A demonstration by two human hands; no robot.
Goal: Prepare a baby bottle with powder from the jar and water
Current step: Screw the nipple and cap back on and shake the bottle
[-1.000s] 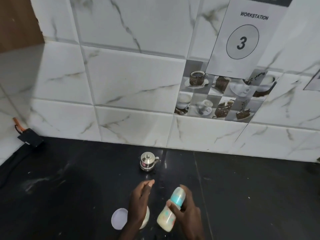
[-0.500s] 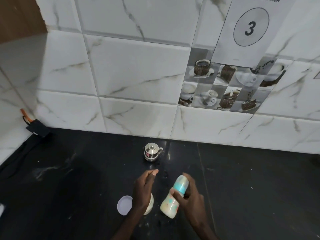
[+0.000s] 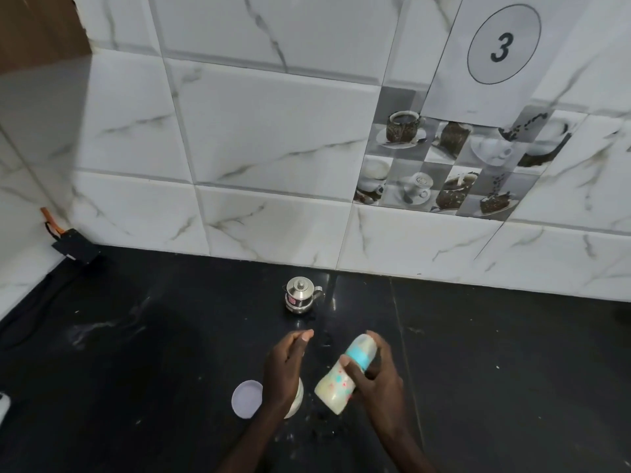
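My right hand [image 3: 377,377] grips a baby bottle [image 3: 341,380] with a teal collar, tilted with its top away from me, a pale milky fill in its lower half. My left hand [image 3: 285,367] hovers over the white powder jar [image 3: 297,401], hiding most of it; its fingers are loosely curled and whether they hold anything cannot be told. The jar's round white lid [image 3: 246,398] lies flat on the black counter just left of the jar.
A small steel pot [image 3: 300,295] with a lid stands near the tiled wall behind my hands. A black device with an orange strap [image 3: 73,247] sits in the back left corner. White powder specks dot the black counter [image 3: 495,370].
The camera has tilted down, so the hands and pot sit higher in view. The hands have held their pose, the right one still gripping the tilted bottle.
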